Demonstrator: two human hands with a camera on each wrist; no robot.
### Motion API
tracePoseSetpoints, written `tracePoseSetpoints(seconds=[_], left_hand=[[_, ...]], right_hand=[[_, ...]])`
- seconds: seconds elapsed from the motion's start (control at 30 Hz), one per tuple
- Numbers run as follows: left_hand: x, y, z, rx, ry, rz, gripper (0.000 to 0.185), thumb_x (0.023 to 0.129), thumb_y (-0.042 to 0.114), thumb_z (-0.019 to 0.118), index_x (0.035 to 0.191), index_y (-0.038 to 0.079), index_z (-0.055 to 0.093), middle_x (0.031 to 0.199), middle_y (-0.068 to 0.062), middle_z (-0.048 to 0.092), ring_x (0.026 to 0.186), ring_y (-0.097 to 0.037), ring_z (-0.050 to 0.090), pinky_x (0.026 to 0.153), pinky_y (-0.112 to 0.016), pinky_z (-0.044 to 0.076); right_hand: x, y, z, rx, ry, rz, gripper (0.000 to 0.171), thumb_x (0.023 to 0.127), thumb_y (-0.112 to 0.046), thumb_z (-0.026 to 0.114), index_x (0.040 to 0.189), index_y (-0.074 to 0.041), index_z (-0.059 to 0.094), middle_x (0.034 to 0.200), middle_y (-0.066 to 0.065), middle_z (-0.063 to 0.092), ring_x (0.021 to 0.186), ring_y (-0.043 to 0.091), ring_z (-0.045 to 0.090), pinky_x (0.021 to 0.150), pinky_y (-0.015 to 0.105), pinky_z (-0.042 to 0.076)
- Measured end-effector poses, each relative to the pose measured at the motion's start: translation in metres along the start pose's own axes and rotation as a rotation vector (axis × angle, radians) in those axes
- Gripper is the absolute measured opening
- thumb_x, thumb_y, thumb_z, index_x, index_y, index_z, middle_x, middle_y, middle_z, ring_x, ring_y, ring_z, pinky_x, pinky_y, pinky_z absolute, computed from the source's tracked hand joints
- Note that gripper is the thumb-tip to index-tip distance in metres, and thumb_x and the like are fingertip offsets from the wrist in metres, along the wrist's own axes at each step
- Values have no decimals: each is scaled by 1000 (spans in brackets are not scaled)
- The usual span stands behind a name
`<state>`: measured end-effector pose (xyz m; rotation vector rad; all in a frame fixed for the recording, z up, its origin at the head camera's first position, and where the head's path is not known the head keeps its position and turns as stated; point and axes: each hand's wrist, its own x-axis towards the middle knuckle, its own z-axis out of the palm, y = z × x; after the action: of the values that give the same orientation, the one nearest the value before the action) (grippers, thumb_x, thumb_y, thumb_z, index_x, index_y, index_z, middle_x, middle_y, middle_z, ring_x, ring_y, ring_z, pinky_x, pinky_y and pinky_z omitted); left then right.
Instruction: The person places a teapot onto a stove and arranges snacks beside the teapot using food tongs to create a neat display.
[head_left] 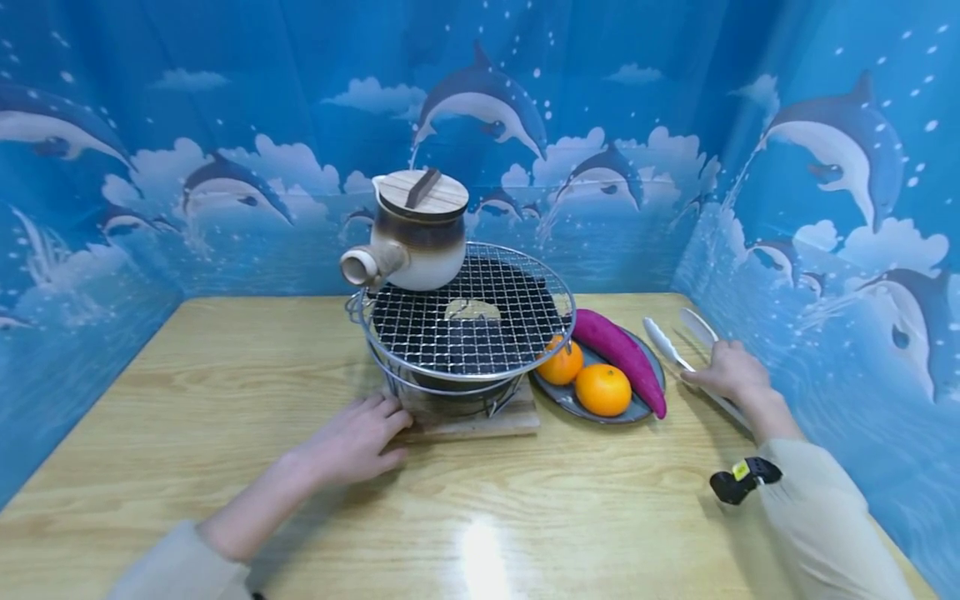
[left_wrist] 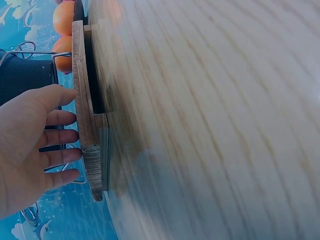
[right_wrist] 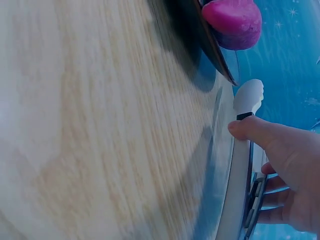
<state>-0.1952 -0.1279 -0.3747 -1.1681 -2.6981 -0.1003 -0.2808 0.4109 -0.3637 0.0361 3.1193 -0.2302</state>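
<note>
My right hand (head_left: 731, 375) is at the far right of the table on a pair of tongs (head_left: 663, 342) with white tips. In the right wrist view the thumb lies on one tong arm (right_wrist: 235, 185), and the fingers curl round the other side. The tong tips stand spread apart. My left hand (head_left: 367, 442) is at the front left corner of a wooden board (left_wrist: 85, 110), fingers loosely bent at its edge. It holds nothing. On that board stands a round grill stove with a wire mesh (head_left: 472, 325), and a lidded clay pot (head_left: 420, 233) sits at its back left.
Right of the stove, a dark plate (head_left: 566, 404) carries two oranges (head_left: 603, 390) and a purple sweet potato (head_left: 618, 354). The pot's hollow handle (head_left: 371, 265) sticks out toward the front left. A blue dolphin-print curtain (head_left: 300, 125) borders the wooden table (head_left: 585, 500).
</note>
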Motion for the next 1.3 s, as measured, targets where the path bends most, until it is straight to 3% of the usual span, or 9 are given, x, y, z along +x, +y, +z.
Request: tracePoseSetpoints(seconds=[0.23,0.53,0.97,1.3], left_hand=[[1,-1,0,1,-6,1,28,82,30,66,98,7,61,94,-6,58,92,-27,55,79,-44,46],[1,-1,0,7,2,0,29,81,30,67,98,7,61,93,-7,58,91,-27,55,78,-44,46],[2,-1,0,9,-1,-1,31,81,30,67,100,6,62,95,-8,59,92,-28,55,80,-45,46],[1,-2,1,-1,-5,-7,30,81,30,67,100,6,62,96,-8,58,93,-28,55,80,-45,46]], right_hand=[[-7,0,-5,30,8,-30,68,78,-46,66,98,16,46,98,38,44,84,51,50,68,56,42],[-15,-2,-18,0,19,-69,81,79,-46,65,116,22,40,106,39,42,90,55,48,72,59,41],[-17,-9,-30,63,30,-111,81,81,-41,64,120,25,36,109,44,41,99,57,42,82,63,35],[-26,-19,-39,35,10,-116,85,82,-43,64,126,23,33,116,43,37,103,58,39,84,65,33]])
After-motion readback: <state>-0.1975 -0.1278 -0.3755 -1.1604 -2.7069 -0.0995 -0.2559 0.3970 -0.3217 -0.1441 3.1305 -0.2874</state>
